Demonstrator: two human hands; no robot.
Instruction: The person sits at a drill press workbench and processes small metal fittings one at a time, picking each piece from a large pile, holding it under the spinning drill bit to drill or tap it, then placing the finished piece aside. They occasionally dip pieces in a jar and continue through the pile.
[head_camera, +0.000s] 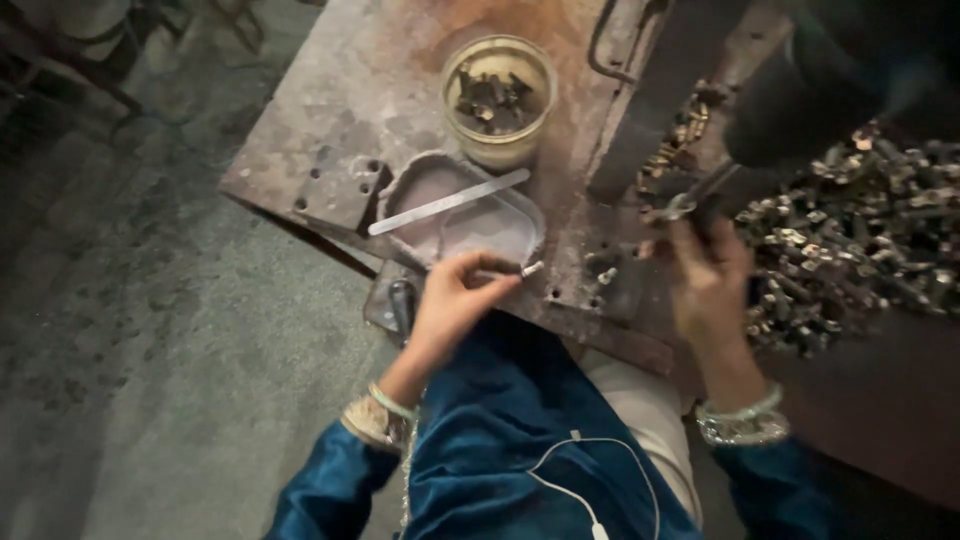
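I see the left hand (455, 300) pinching a small metal pin (531, 268) at the rim of the shallow grey tray (520, 235) on the rusty workbench (340, 110). The right hand (708, 275) is blurred beside the heap of metal parts (850, 230), so I cannot tell its grip.

Head camera, steeply down, close over workbench (340, 110)
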